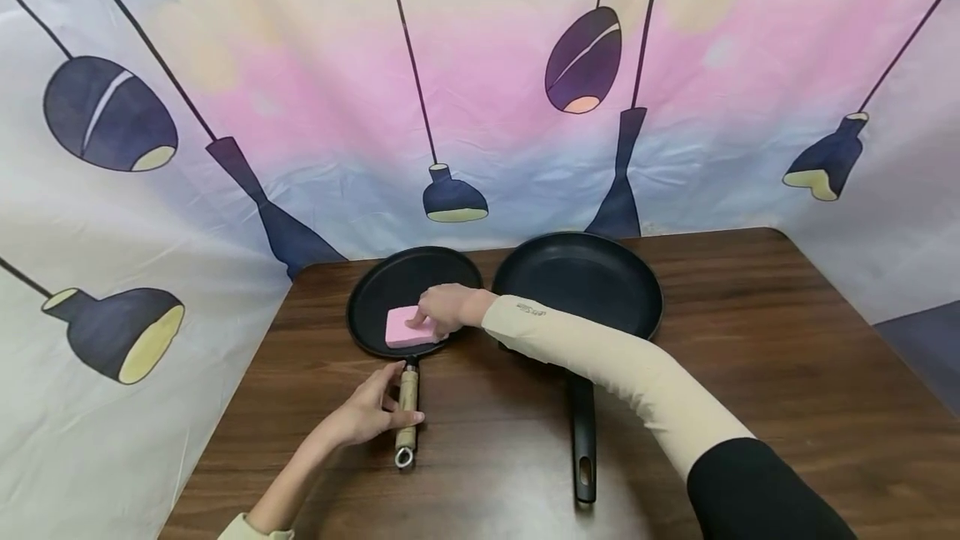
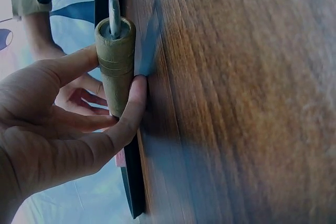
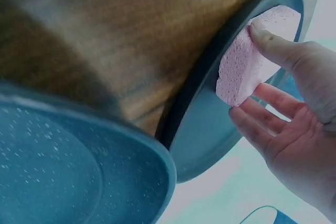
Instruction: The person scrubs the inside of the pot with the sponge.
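Note:
A small black frying pan (image 1: pixel 375 290) lies at the back left of the table, its wood-coloured handle (image 1: pixel 408 407) pointing toward me. My left hand (image 1: pixel 367 407) holds that handle between thumb and fingers; in the left wrist view the handle (image 2: pixel 116 66) ends in a metal loop. My right hand (image 1: pixel 446 308) grips a pink sponge (image 1: pixel 401 327) over the front part of the small pan. Seen from the right wrist, thumb and fingers pinch the porous sponge (image 3: pixel 239 69) from opposite sides, inside the pan's rim (image 3: pixel 197 85).
Right of the small pan stands a larger black frying pan (image 1: pixel 577 273), its black handle (image 1: pixel 583 440) toward me. My right forearm (image 1: pixel 585 340) crosses over it. Under both is a brown wooden table (image 1: pixel 750 340), with a cloth printed with lamps (image 1: pixel 510 123) hanging behind.

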Tool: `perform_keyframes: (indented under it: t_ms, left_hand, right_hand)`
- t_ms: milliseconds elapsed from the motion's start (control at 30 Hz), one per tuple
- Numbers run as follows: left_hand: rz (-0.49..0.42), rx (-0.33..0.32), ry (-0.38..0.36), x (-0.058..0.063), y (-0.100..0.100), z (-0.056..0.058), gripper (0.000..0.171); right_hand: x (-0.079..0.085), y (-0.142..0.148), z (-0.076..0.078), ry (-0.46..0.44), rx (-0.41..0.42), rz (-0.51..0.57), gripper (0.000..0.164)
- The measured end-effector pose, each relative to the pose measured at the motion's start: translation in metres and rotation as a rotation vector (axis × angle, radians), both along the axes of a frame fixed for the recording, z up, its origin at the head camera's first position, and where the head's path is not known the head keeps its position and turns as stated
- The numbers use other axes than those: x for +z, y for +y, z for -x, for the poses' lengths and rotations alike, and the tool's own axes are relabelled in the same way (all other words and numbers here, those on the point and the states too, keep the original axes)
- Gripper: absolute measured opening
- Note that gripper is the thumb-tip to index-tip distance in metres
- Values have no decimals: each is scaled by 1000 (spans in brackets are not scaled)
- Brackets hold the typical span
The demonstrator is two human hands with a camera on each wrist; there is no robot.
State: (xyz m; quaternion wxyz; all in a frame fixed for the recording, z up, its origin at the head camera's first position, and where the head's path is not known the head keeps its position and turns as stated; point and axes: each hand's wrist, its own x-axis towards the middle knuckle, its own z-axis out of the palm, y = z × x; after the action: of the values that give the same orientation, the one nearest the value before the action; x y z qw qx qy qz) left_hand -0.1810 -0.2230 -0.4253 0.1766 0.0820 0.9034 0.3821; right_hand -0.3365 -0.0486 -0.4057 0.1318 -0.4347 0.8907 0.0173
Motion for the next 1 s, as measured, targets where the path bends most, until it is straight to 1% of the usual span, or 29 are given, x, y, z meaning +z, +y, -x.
perform_keyframes:
  t_ms: [67, 133, 200, 267, 333, 400, 500, 567, 600, 667, 733, 767, 833, 933, 1000]
  left_hand:
    - [3, 1, 7, 1, -2, 1, 89]
    - [-2, -6, 10, 2, -4, 1, 89]
    - [-13, -13, 11, 3, -5, 1, 89]
    - [-24, -20, 7, 4, -6, 1, 88]
    - [-30, -28, 5, 4, -6, 1, 87]
    - [-32, -27, -8, 5, -5, 1, 87]
    - [-13, -17, -29, 4, -2, 1, 90]
    - [-4, -6, -46, 5, 0, 0, 92]
    - [3, -3, -50, 5, 0, 0, 92]
    - [4, -6, -51, 3, 3, -2, 92]
    - [2, -13, -44, 3, 5, -3, 92]
    - [4, -14, -41, 3, 5, -2, 92]
    - [8, -8, -37, 3, 4, -2, 92]
    - [15, 9, -43, 3, 1, -1, 92]
    - [16, 14, -44, 3, -1, -1, 92]
  right_hand:
    - [1, 0, 0, -20, 22, 30, 52]
    - [-1, 1, 4, -43, 34, 68, 52]
    - [-2, 1, 10, -68, 44, 101, 52]
    - [-5, 2, 16, -96, 40, 137, 53]
    - [-7, 1, 24, -105, 25, 162, 53]
    - [-8, 1, 34, -86, -14, 179, 53]
    - [-12, 1, 52, 3, -122, 184, 51]
    - [-12, 2, 63, 69, -200, 169, 45]
    - [-12, 2, 68, 90, -232, 159, 42]
    - [-10, 4, 73, 110, -272, 114, 38]
    - [-6, 5, 76, 96, -277, 72, 36]
    - [-4, 6, 76, 68, -278, 68, 37]
    - [1, 6, 74, 34, -250, 36, 42]
    - [8, 6, 66, -33, -206, 9, 49]
    - [11, 4, 58, -56, -169, -22, 51]
